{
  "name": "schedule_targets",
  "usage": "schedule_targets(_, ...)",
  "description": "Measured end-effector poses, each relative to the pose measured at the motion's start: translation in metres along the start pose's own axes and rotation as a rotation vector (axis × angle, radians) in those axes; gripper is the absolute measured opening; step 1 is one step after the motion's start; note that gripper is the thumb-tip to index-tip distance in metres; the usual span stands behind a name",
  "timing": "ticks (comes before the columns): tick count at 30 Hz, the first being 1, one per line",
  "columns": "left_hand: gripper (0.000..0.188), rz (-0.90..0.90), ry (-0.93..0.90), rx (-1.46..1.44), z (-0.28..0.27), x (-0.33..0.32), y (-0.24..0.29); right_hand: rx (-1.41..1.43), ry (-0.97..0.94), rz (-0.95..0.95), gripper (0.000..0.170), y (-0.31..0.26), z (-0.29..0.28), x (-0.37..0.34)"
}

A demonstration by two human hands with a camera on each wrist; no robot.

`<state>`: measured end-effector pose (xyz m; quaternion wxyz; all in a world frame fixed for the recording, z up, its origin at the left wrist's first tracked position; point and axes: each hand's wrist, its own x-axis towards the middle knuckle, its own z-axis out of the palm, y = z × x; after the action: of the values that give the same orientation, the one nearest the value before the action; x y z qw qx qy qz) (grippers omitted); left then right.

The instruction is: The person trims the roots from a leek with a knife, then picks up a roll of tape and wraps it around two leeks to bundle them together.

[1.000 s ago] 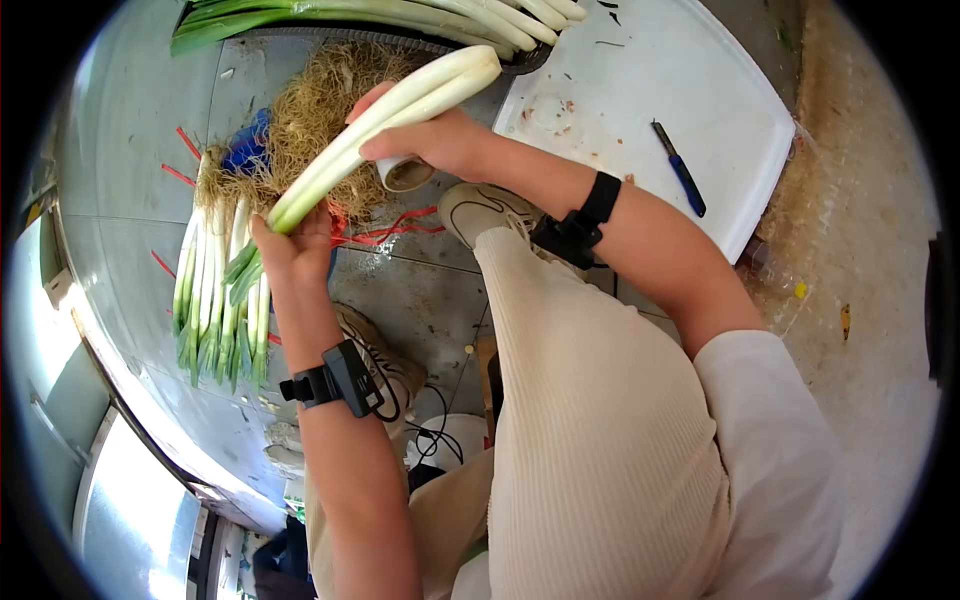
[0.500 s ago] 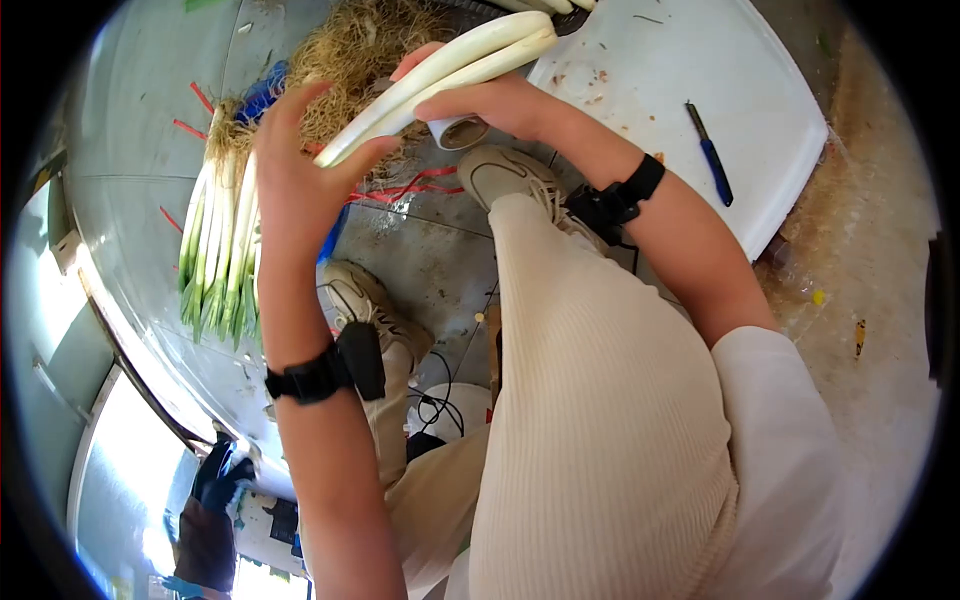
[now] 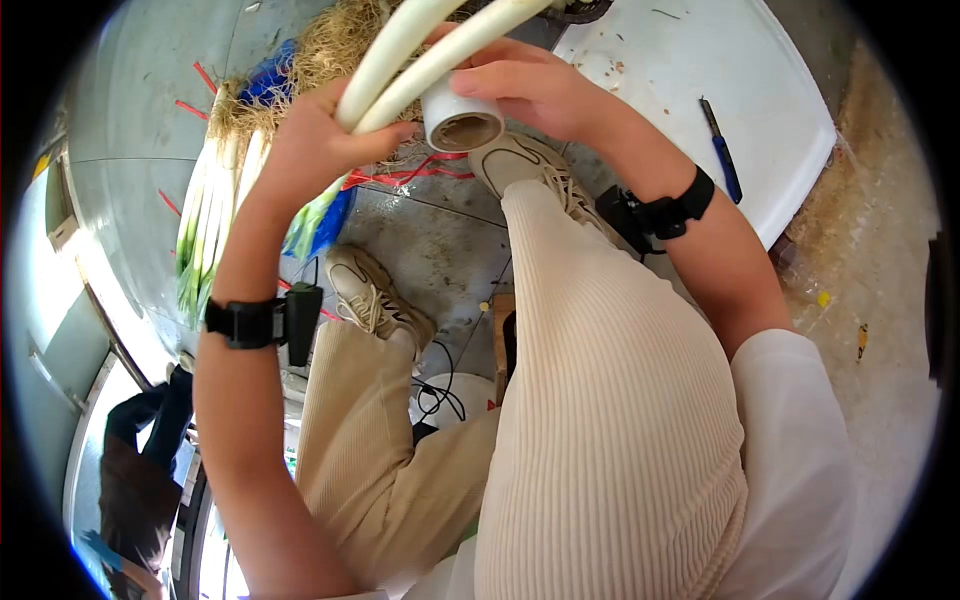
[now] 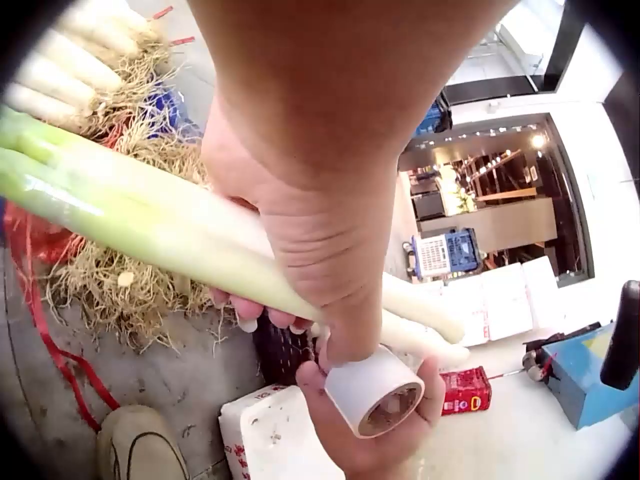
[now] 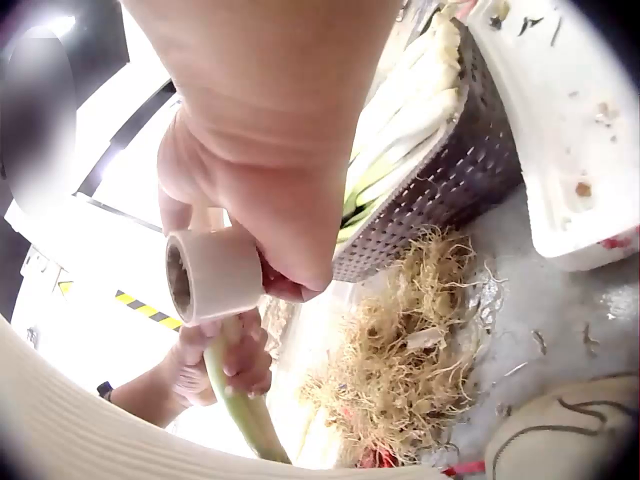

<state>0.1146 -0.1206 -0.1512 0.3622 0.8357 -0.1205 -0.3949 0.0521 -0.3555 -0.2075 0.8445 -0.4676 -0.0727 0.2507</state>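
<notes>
Two white leek stalks (image 3: pixel 390 55) slant across the top of the head view, side by side, their green ends (image 4: pixel 60 180) towards the left in the left wrist view. My left hand (image 3: pixel 318 140) grips them, thumb across the front and fingers curled behind. Just to the right, my right hand (image 3: pixel 540 90) holds a small roll of clear plastic film (image 3: pixel 465 120), its cardboard core facing me. In the left wrist view, the left thumb overlaps the edge of this roll. Part of the right fingers is hidden behind the stalks.
Rooted leeks (image 3: pixel 205 200) lie on the floor at the left, beside a heap of roots (image 3: pixel 335 45) and red strips (image 3: pixel 420 172). At the right, a white board (image 3: pixel 640 80) bears a dark-blue-handled knife (image 3: pixel 722 155). A dark basket (image 5: pixel 430 190) holds more leeks. Another person (image 3: pixel 140 470) stands lower left.
My left hand let go of the stalks' green part, opened, and now grips them higher up. The stalks have come nearer the camera. The film roll shows more clearly in the right hand.
</notes>
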Motion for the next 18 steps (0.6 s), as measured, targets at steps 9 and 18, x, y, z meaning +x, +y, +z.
schedule_targets(9,0.047,0.263,0.297,0.32,0.0,-0.036,0.005,-0.224,-0.049,0.012,0.065,-0.024,0.022,-0.017)
schedule_targets(18,0.051,0.229,0.305,-0.124,-0.019,-0.045,-0.029,-0.261,0.008,0.081,0.05,-0.023,0.036,0.009)
